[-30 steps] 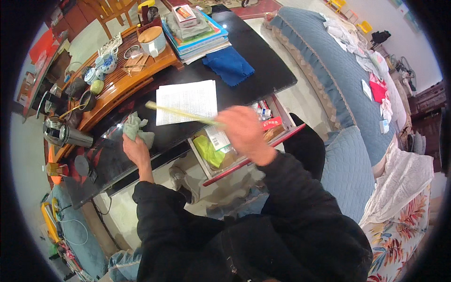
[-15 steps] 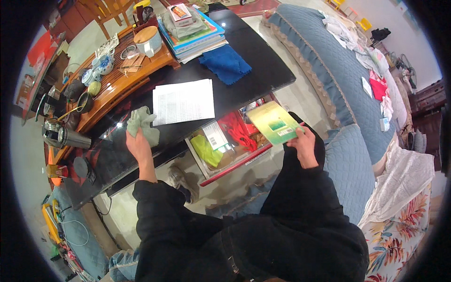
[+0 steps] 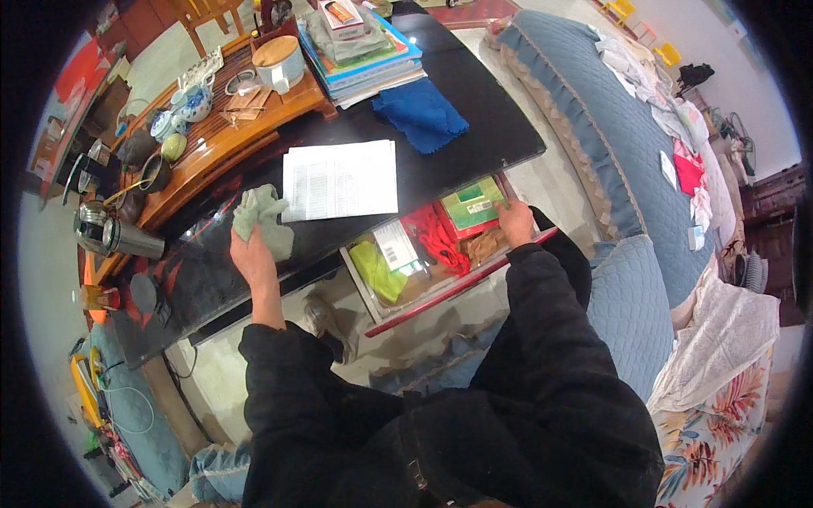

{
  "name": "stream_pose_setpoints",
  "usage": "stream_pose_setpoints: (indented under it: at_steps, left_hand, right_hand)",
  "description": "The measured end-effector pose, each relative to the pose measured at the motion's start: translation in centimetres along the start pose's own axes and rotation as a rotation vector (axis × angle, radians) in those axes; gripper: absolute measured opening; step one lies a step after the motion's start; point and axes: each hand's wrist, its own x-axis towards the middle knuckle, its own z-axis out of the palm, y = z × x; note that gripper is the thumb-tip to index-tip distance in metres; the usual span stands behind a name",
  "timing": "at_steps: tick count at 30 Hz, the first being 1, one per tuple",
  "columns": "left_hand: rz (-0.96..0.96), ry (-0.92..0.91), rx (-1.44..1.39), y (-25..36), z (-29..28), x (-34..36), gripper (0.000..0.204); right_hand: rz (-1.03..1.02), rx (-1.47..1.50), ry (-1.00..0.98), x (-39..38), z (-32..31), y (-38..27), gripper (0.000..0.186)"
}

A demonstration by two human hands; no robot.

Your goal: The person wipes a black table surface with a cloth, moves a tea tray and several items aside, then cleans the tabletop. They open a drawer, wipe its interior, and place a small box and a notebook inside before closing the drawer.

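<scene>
In my left hand (image 3: 252, 258) a grey-green cloth (image 3: 269, 222) is bunched up, held just above the black table's front edge, left of a stack of printed sheets (image 3: 340, 179). My right hand (image 3: 517, 223) is at the right end of an open drawer (image 3: 450, 298), its curled fingers at the right edge of a green booklet (image 3: 471, 206). The booklet is down inside the drawer, towards the back. Beside it in the drawer are a red tangled item (image 3: 439, 241), a white card with a barcode (image 3: 395, 246), a bright yellow-green cloth (image 3: 376, 271) and a crumpled brown item (image 3: 485, 245).
A blue cloth (image 3: 421, 114) and a pile of books and folders (image 3: 364, 63) occupy the table's far part. A wooden tea tray (image 3: 246, 127) with teapots and a lidded mug (image 3: 279, 66) stands at left, near a metal thermos (image 3: 134, 238). A blue quilted sofa (image 3: 593, 127) lies to the right.
My right hand has carried the green booklet left and down from above my knee into the drawer. The left hand still holds the cloth, nearly unmoved. The view has shifted slightly.
</scene>
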Motion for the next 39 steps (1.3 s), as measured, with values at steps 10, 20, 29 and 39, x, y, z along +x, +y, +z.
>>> stream_pose_setpoints:
  at_steps: [10,20,29,39]
  left_hand:
    - [-0.005,0.034,-0.007,1.1,-0.6,-0.1,0.033]
    - [0.154,0.09,-0.11,3.3,-2.8,-2.1,0.023]
    - [0.119,0.067,-0.22,2.2,-5.7,-2.8,0.019]
    - [0.155,0.097,-0.148,1.3,-6.9,-2.6,0.021]
  right_hand:
    - [-0.297,0.006,0.285,-8.5,-4.7,-1.2,0.027]
    - [0.479,0.566,-0.432,-20.7,-0.1,0.5,0.045]
    - [0.677,1.048,-0.715,-20.3,0.0,-3.8,0.091]
    - [0.599,1.183,-0.504,-24.1,2.0,-1.6,0.05]
